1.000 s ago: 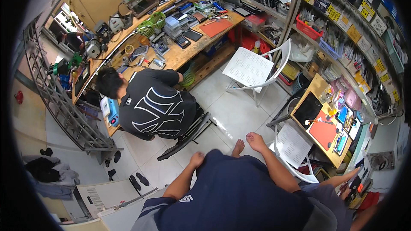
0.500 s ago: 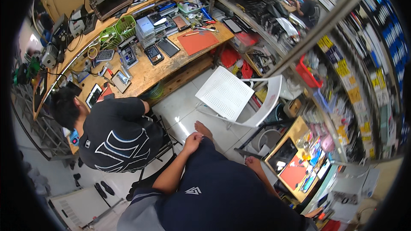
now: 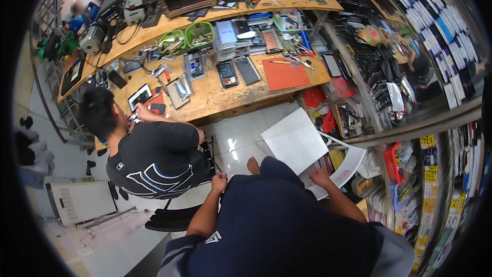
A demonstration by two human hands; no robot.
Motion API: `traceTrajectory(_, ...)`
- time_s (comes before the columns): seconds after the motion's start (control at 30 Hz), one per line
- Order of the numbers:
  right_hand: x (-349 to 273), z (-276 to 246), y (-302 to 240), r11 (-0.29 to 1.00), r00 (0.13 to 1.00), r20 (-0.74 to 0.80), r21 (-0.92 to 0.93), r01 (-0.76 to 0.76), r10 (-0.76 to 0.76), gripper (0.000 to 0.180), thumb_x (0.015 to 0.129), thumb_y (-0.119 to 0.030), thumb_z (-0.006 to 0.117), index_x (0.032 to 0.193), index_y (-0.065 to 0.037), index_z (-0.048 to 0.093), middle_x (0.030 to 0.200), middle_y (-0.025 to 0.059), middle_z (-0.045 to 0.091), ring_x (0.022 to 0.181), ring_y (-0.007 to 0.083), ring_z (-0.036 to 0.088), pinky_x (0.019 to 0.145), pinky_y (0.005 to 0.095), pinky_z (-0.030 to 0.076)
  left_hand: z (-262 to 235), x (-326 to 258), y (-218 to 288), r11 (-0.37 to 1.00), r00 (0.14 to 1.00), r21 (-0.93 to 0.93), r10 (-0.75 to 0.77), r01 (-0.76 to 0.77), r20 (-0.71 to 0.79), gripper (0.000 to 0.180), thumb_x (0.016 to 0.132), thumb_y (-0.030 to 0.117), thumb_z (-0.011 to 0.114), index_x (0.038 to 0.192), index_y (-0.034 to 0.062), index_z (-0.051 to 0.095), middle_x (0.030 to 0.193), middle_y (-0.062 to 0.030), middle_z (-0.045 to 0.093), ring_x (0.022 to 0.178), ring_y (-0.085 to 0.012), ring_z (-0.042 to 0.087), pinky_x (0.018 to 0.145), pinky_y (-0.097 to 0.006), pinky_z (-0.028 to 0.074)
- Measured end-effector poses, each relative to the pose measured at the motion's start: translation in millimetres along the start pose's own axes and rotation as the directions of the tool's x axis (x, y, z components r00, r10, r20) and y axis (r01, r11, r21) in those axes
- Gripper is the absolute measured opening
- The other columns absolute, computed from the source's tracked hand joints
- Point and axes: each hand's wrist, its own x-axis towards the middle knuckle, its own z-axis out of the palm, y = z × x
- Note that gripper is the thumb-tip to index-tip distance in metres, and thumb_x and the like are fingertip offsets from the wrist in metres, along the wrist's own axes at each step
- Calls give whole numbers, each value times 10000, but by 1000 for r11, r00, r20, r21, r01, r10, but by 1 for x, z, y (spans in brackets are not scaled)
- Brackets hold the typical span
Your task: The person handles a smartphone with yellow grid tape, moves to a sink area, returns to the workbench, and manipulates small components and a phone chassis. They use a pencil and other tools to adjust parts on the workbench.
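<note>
My left hand [image 3: 219, 182] is closed in a loose fist beside my dark-clad left thigh, and I see nothing in it. On the other side, my right hand [image 3: 320, 176] is also curled closed, just in front of the white folding chair [image 3: 294, 141] with its perforated seat. Whether it touches the chair I cannot tell; nothing shows between its fingers. One bare foot [image 3: 253, 165] rests beyond my knees on the tiled floor.
A co-worker in a black shirt [image 3: 154, 149] sits at my left, hands near a phone [image 3: 139, 96]. The wooden bench [image 3: 205, 103] ahead carries opened phones, green baskets [image 3: 199, 35] and a red mat [image 3: 285, 74]. Packed shelves [image 3: 428, 184] line the right.
The view has swung right, with the bench now farther right in the picture. My right hand has come forward beside the chair. The co-worker's hands now show near the phone.
</note>
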Motion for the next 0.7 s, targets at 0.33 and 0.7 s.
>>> traceTrajectory(0.33, -6, -49, -64, 804, 864, 501, -487, 340, -61, 278, 870, -283, 674, 998, -48, 747, 918, 138, 745, 838, 302, 706, 733, 444, 552, 48, -46, -53, 894, 982, -449, -90, 7, -165, 176, 982, 182, 635, 975, 24, 714, 819, -59, 706, 726, -148, 644, 684, -311, 527)
traceTrajectory(0.7, 51, -127, -181, 418, 794, 606, -733, 537, 43, 465, 820, -493, 652, 1092, -129, 749, 1056, 210, 734, 1000, 411, 705, 812, 481, 552, 81, -11, -71, 891, 928, -447, -230, 80, -293, 201, 915, 197, 668, 957, 20, 754, 900, -111, 766, 833, -203, 721, 773, -353, 551)
